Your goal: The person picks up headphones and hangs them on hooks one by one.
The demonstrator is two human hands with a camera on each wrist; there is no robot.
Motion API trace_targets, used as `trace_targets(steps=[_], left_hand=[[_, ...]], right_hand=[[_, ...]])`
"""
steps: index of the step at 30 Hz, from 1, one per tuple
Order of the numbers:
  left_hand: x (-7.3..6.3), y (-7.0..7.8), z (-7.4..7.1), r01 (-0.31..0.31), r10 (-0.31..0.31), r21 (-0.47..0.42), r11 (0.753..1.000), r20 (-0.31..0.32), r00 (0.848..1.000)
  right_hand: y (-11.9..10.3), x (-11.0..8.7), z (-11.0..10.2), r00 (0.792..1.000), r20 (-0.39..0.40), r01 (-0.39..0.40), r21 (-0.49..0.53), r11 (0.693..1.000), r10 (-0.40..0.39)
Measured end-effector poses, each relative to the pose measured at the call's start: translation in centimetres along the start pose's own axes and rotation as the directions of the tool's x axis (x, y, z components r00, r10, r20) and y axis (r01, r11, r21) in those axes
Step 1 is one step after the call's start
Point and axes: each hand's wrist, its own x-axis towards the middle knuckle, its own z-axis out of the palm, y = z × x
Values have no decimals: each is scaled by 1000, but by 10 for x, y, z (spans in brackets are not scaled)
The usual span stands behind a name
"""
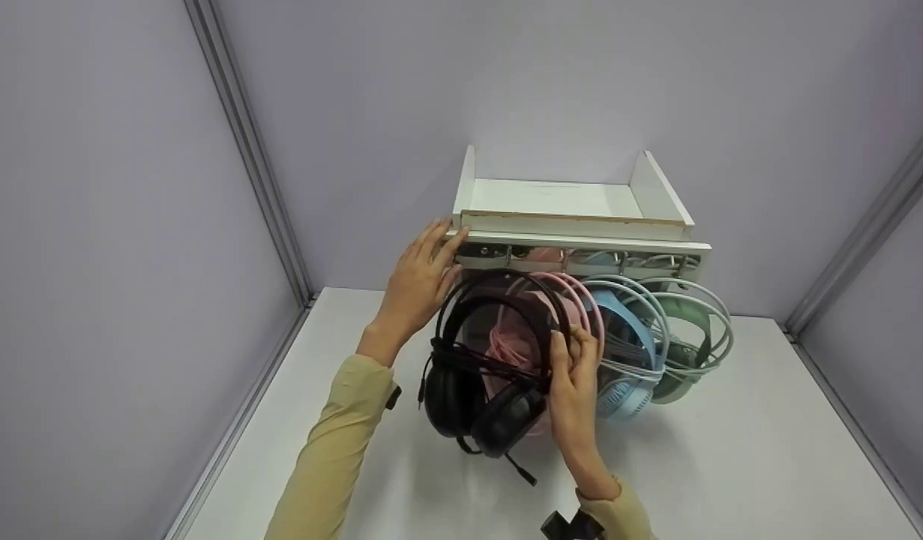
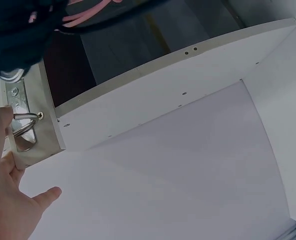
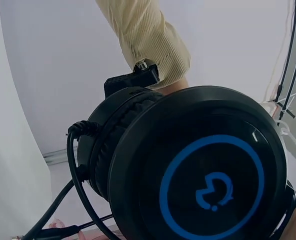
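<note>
A black over-ear headset, its cable wound across the earcups, is in front of the left end of a white rack. My right hand grips the right side of its headband. Whether the headband sits on a hook cannot be told. In the right wrist view one earcup with a blue ring covers most of the hand. My left hand holds the rack's left end. The left wrist view shows its thumb and fingers about the board end, beside a metal hook.
Pink headphones, blue headphones and green headphones hang to the right along the rack. The rack has an open shelf on top. It stands on a white table between grey walls.
</note>
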Motion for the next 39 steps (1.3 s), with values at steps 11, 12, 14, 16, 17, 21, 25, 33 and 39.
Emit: trace_targets(steps=[11, 12, 14, 16, 17, 21, 25, 33, 39], left_hand=[[-2, 2, 3, 26, -26, -11, 1000, -6, 1000], [-2, 1, 3, 24, -24, -10, 1000, -11, 1000], [-2, 1, 4, 18, -19, -10, 1000, -19, 1000], [-3, 1, 5, 14, -14, -14, 1000, -25, 1000], [-3, 0, 5, 11, -12, -15, 1000, -25, 1000], [-3, 0, 5, 10, -10, -10, 1000, -24, 1000], [-3, 0, 6, 12, -13, -3, 1000, -39, 999], [-3, 1, 9, 18, -18, 0, 1000, -55, 998], [-4, 0, 12, 22, -20, 20, 1000, -64, 998]], right_hand=[[9, 8, 9, 1000, -27, -9, -39, 999, 8], [10, 9, 11, 1000, -28, -10, -32, 999, 10], [12, 9, 12, 1000, -28, -5, -6, 1000, 5], [13, 9, 14, 1000, -22, 20, 19, 1000, -19], [14, 8, 15, 999, -13, 42, 33, 999, -42], [18, 8, 17, 990, 8, 142, 4, 990, -142], [23, 8, 24, 977, 26, 215, -80, 973, -213], [36, 0, 36, 977, 19, 215, -114, 970, -214], [41, -3, 43, 980, 35, 197, -76, 978, -194]])
